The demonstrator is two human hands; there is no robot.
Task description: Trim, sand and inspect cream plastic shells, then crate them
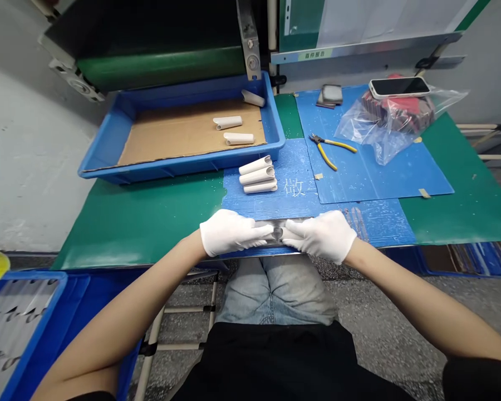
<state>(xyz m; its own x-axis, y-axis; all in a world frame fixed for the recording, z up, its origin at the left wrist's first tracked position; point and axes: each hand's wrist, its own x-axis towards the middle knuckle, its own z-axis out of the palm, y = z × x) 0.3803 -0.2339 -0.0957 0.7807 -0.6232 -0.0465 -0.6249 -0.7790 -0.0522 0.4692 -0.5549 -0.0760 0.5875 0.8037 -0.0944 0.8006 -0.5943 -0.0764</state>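
Observation:
White gloves cover both my hands, and they meet at the table's near edge. My left hand (232, 233) and my right hand (322, 236) both grip a silvery metal piece (278, 232) from opposite ends, and their fingers hide most of it. Just beyond my hands, a small pile of white half-open tubes (256, 177) lies on a blue mat (290, 203). Three similar white tubes (232, 131) lie in a blue tray (104, 147) lined with brown cardboard.
Yellow-handled pliers (326, 149) lie on a second blue mat. Behind them are a phone (398, 87) on a plastic bag (379, 125) of red items and a small dark stack (330, 94). A green machine (158, 67) stands at the back. A blue bin (33, 328) sits low at the left.

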